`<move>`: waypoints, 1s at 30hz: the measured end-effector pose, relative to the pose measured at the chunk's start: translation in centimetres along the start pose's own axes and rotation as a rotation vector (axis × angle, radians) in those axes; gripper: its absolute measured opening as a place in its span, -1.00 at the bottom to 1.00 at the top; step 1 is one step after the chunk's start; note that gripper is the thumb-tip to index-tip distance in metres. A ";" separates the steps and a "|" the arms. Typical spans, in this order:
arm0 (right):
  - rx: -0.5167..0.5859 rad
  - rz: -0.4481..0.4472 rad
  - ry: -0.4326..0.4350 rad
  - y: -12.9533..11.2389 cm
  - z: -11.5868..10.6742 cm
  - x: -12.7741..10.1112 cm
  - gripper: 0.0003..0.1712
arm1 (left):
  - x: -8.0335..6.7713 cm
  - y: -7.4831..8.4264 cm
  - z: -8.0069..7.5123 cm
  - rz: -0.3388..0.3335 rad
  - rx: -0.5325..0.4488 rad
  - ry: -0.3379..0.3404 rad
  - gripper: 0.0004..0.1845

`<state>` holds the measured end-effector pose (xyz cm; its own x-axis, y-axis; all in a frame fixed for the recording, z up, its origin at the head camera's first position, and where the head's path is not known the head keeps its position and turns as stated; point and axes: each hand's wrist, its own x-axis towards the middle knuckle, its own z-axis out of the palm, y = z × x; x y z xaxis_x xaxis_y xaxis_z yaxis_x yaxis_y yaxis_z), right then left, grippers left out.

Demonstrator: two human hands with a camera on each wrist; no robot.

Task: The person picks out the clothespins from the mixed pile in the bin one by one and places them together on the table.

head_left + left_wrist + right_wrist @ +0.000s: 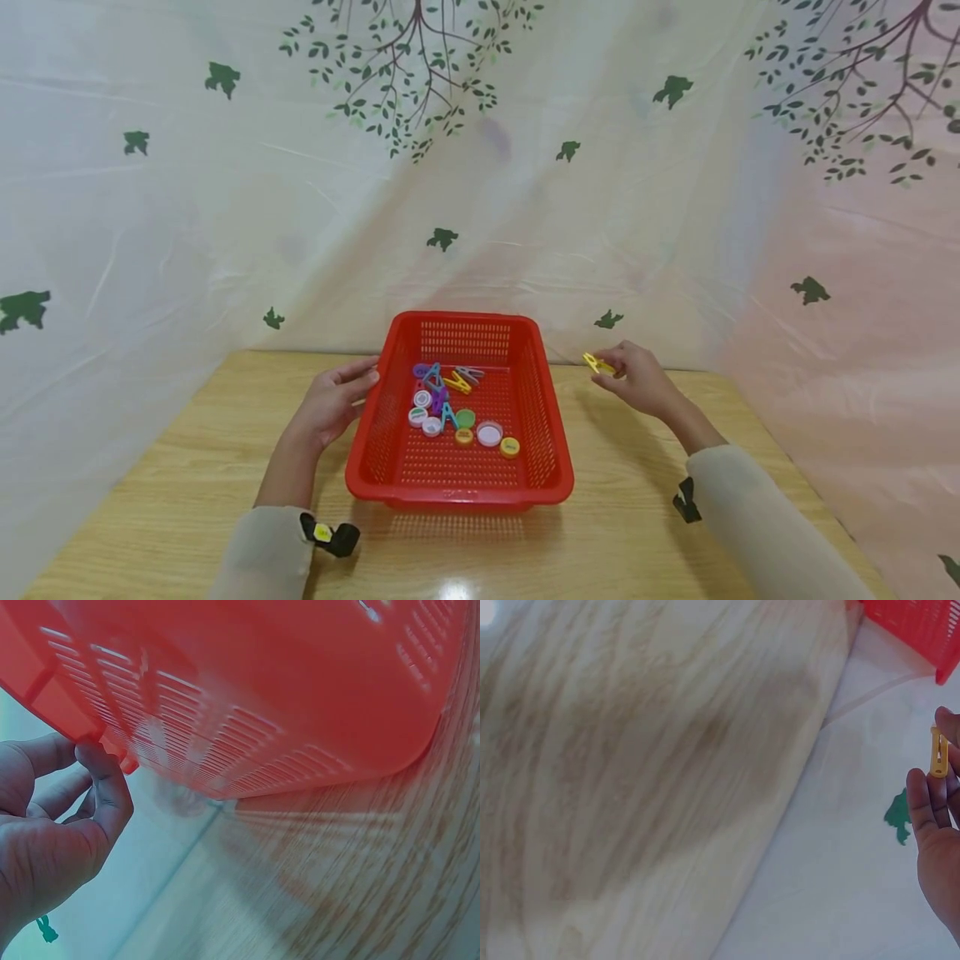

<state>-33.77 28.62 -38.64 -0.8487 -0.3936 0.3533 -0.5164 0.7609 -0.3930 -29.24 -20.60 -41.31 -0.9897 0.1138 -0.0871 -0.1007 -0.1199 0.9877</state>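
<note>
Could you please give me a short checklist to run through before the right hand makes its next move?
1. Yellow clip pinched in the right hand: ok.
2. Right hand over the red basket: not ok, it is out to the basket's right.
3. Left hand holding the basket's rim: ok.
4. Basket standing on the table: ok.
5. Bare floor inside the basket: ok, to the right of the clips and caps.
6. Firmness of the right hand's pinch: cannot tell.

Basket (459, 493): red, slotted pattern. Held peg (591, 362): yellow. Other pegs (457, 387): yellow, grey, blue, purple. Caps (490, 434): white, green, yellow-orange, purple. Table (622, 517): pale wood grain. Sheet (525, 275): whitish, pinkish right, green leafy print. Sleeves (262, 550): beige.
</note>
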 end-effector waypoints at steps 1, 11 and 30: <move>0.001 0.013 -0.005 0.2 0.1 -0.1 -0.59 | 0.0 0.0 0.0 -0.001 0.000 0.001 -0.42; -0.027 0.127 -0.013 3.2 0.4 -1.4 -0.57 | -0.1 -0.1 0.0 0.014 -0.013 -0.005 -0.44; 0.008 0.300 0.000 7.8 0.0 -4.4 -0.45 | 0.0 -0.3 -0.1 0.017 -0.019 0.005 -0.42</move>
<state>-34.00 36.28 -43.25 -0.9635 -0.1520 0.2202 -0.2435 0.8392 -0.4863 -29.19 -20.72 -41.58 -0.9918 0.1062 -0.0711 -0.0858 -0.1405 0.9864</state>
